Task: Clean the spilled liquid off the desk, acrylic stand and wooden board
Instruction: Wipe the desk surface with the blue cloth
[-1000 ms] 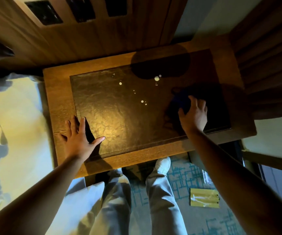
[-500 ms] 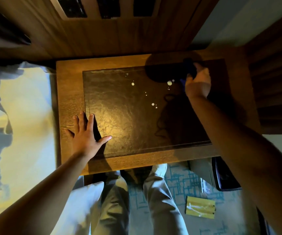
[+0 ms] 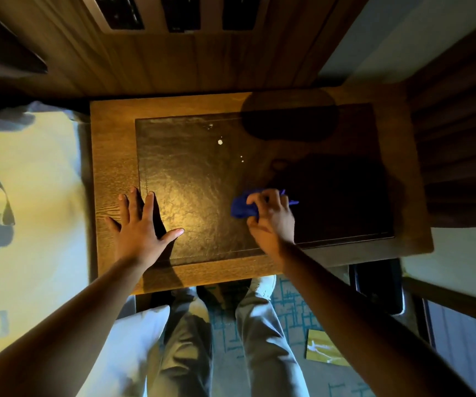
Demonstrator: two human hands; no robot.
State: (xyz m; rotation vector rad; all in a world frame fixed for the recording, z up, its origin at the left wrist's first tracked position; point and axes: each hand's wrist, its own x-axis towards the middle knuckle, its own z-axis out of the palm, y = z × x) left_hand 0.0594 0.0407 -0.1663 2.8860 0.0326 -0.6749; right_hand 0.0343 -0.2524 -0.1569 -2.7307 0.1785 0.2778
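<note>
Wiping mid-desk [image 3: 111,156], my right hand [image 3: 272,217] grips the cloth [image 3: 241,207]; drops [image 3: 220,142] remain at 12 o'clock, I think; left hand [image 3: 139,224] lies flat, empty.

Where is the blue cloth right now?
In the head view, the blue cloth is bunched under the right hand on the desk's dark inlay, near its middle, below the white droplets.

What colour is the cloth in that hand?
Blue cloth, gripped by the right hand; head view.
</note>
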